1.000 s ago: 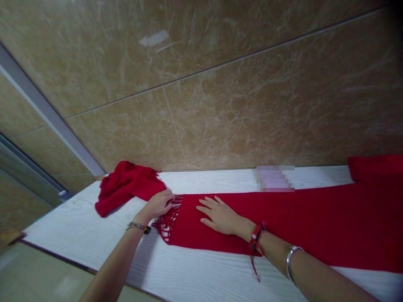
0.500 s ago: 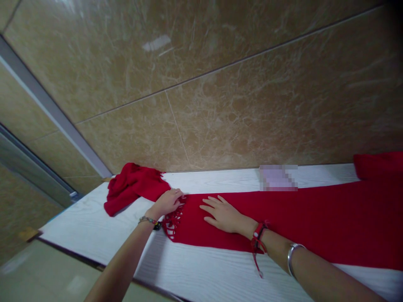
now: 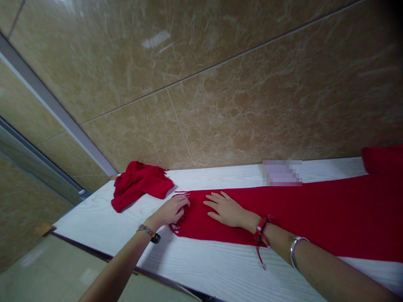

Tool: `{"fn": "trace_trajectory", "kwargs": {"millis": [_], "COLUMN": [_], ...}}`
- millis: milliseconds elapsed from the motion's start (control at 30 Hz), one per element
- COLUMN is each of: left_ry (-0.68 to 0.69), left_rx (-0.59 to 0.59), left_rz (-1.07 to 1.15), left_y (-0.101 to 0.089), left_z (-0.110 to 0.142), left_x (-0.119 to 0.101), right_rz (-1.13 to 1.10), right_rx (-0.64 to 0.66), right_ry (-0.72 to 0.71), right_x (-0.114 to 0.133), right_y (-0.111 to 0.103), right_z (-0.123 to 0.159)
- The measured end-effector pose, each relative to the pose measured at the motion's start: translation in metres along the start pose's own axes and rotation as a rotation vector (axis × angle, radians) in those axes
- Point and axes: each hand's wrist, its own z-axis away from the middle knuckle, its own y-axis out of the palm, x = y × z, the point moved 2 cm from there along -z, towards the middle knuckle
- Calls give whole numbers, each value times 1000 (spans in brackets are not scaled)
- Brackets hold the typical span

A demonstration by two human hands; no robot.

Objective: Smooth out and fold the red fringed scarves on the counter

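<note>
A long red scarf [image 3: 308, 214] lies spread flat along the white board, its fringe [image 3: 176, 227] towards the left. At that fringed end my left hand [image 3: 172, 209] has its fingers curled down onto the strands; what is under the fingertips is partly hidden. Spread flat on the scarf, a little right of the fringe, rests my right hand [image 3: 227, 211] with its fingers apart. Beyond my left hand, a second red fringed cloth [image 3: 141, 184] lies in a loose heap.
The white wood-grain board [image 3: 94, 222] runs along a brown marbled tile wall [image 3: 239, 117]. A blurred-out pale item [image 3: 281, 173] lies between scarf and wall. More red fabric [image 3: 384, 158] is bunched at the far right. Floor tiles [image 3: 40, 268] show beyond the near edge.
My left hand has moved down along the fringe, nearer its middle, leaving the top strands uncovered. My right hand stays flat on the scarf. The view has shifted slightly.
</note>
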Motion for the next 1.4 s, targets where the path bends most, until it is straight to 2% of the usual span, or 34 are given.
{"fn": "trace_trajectory", "kwargs": {"millis": [67,233,300,400,467,533,633,733,800,867,967,1033,1100,1167,1300,1400], "left_ry": [-6,-125,-167,-176,-93,5,-36,-123,-150,-164,-111,-45,-25,-56,-141,-200], "left_rx": [16,53,44,-42,-83,-41,-9,-27,-39,-82,-144,-102,-64,-63,-73,-127], "left_rz": [-16,-163,-205,-181,-111,-64,-94,-140,-152,-149,-106,-94,-105,-130,-202,-228], "left_y": [0,-9,-13,-13,-8,-1,4,1,-3,-5,0,6,11,10,-1,-11], "left_z": [5,48,56,45,29,18,22,45,55,52,28,11,7,18,63,80], "left_x": [5,48,55,40,21,8,17,41,48,42,18,6,7,21,58,59], "right_rz": [-3,-12,-11,-4,2,6,8,-1,-3,1,10,16,23,25,18,10], "right_rx": [5,4,-7,-7,-3,1,4,2,-7,-11,-3,-3,-10,-14,-17,-19], "right_ry": [-3,-5,-2,0,0,-1,-1,-3,-3,-1,1,-1,-2,-4,-4,2], "right_x": [1,1,1,0,0,-1,0,-1,-2,-3,-4,-4,-3,-2,-3,-5], "right_y": [-1,-3,-2,-1,0,0,0,1,2,4,6,6,5,4,4,6], "right_z": [1,1,1,1,0,0,1,1,0,0,-1,-1,0,0,0,-1]}}
